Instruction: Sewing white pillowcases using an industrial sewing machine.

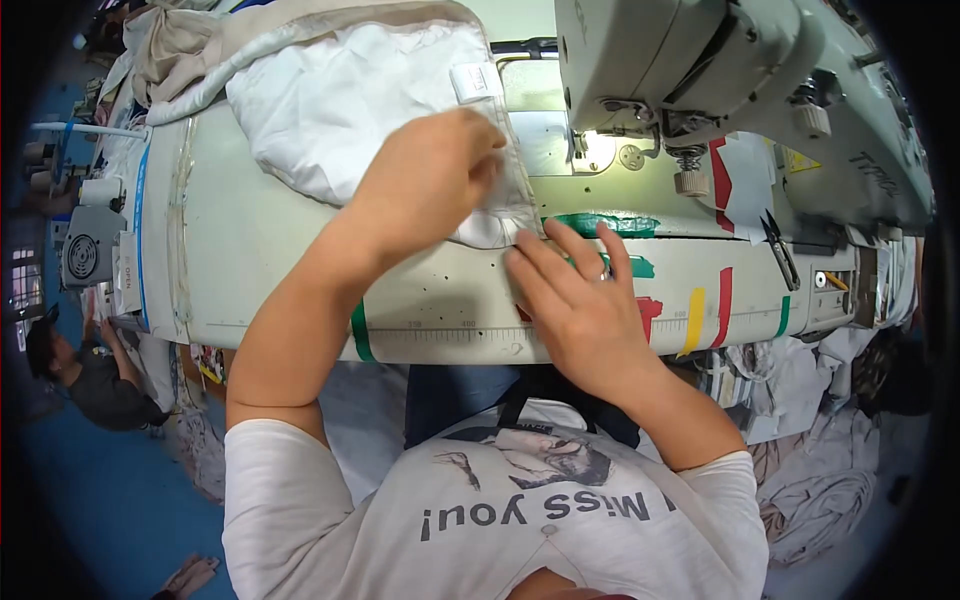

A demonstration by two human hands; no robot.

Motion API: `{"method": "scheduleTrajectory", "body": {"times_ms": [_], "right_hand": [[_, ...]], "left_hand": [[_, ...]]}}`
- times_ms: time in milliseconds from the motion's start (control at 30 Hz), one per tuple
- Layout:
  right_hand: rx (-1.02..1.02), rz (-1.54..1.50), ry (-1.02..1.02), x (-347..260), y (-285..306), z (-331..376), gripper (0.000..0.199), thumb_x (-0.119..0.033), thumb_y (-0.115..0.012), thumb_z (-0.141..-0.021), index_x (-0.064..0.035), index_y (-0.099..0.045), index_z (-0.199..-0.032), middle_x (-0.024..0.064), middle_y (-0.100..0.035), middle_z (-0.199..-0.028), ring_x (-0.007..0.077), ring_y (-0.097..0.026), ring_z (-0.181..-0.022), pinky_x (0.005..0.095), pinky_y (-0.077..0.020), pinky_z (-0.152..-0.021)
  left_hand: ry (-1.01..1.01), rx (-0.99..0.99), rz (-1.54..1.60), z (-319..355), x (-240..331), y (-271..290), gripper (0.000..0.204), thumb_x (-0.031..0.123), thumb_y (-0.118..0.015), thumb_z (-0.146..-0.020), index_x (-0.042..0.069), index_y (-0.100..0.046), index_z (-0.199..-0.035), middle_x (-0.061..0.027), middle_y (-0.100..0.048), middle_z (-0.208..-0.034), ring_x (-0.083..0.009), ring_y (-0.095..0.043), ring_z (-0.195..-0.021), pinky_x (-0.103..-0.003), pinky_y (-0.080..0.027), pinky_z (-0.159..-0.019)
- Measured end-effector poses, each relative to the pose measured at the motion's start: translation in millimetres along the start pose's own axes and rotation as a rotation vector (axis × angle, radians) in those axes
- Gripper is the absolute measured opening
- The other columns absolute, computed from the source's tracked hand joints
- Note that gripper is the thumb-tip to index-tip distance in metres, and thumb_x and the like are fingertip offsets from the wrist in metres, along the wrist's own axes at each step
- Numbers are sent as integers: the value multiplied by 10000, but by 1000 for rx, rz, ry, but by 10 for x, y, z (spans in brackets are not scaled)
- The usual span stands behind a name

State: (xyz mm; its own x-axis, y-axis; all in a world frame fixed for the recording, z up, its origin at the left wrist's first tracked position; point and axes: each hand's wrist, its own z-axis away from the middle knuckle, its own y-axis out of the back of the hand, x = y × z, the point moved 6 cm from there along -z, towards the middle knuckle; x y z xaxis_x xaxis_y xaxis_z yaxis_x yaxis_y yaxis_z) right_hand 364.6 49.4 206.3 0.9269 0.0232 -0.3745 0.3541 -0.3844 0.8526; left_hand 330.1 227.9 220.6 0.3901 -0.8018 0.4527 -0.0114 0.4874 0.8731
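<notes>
A white cloth piece (pixel 310 110) with a beige border and a small white label (pixel 475 82) lies on the machine bed, left of the needle area. Over its right part, my left hand (pixel 430 175) is bent at the wrist with fingers curled in. Those fingertips are blurred, and whatever they may pinch is hidden. My right hand (pixel 580 305), wearing a ring, rests palm down with fingers spread. Its index fingertip touches the cloth's near right corner. The sewing machine (pixel 640 60) stands just beyond, its lamp lighting the needle plate (pixel 597 152).
Thread snips (pixel 780 250) lie at the right of the bed. Coloured tape strips (pixel 692 320) and a ruler scale mark the front edge. Beige fabric (pixel 180 55) is heaped at the far left. Another person (pixel 95 370) works at left. Cloth piles (pixel 820 490) lie at lower right.
</notes>
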Motion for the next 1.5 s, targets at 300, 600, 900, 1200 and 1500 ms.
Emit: {"method": "scheduleTrajectory", "body": {"times_ms": [300, 600, 900, 1200, 1500], "right_hand": [[-71, 12, -62, 226, 111, -48, 450, -191, -763, -770, -45, -630, -1175, 83, -585, -1297, 284, -509, -1255, 563, -236, -1121], [-41, -2, -96, 378, 163, 36, 454, -160, -773, -749, -13, -630, -1154, 128, -598, -1274, 282, -535, -1247, 533, -342, -1092], [-40, -23, -66, 380, 127, 40, 448, -143, -772, -748, -24, -639, -1159, 128, -599, -1294, 283, -535, -1261, 522, -354, -1088], [-37, -22, -54, 355, 120, 32, 448, -141, -771, -748, -31, -641, -1162, 123, -598, -1296, 284, -537, -1258, 524, -352, -1088], [14, 7, -75, 368, 132, 69, 429, -149, -774, -756, -27, -651, -1147, 137, -615, -1261, 287, -553, -1237, 523, -352, -1089]], "left_hand": [[-305, 237, -230, -173, -5, -280, 785, 442, -732, -801, 63, -432, -1420, -122, -439, -1483, -287, -376, -1403, -505, -278, -1142], [-373, 202, -84, -525, 183, -344, 775, 482, -770, -748, 110, -487, -1366, -100, -518, -1364, -301, -412, -1362, -515, -302, -1122], [-335, 174, -82, -492, 122, -351, 826, 489, -784, -732, 92, -470, -1385, -111, -502, -1393, -308, -401, -1372, -500, -293, -1133], [-333, 166, -98, -474, 114, -320, 765, 456, -772, -751, 43, -495, -1332, -151, -515, -1356, -325, -431, -1341, -487, -305, -1124], [-538, 211, -80, 147, 487, -487, 500, 159, -687, -791, 34, -566, -1260, -134, -538, -1307, -323, -526, -1208, -461, -379, -1067]]}}
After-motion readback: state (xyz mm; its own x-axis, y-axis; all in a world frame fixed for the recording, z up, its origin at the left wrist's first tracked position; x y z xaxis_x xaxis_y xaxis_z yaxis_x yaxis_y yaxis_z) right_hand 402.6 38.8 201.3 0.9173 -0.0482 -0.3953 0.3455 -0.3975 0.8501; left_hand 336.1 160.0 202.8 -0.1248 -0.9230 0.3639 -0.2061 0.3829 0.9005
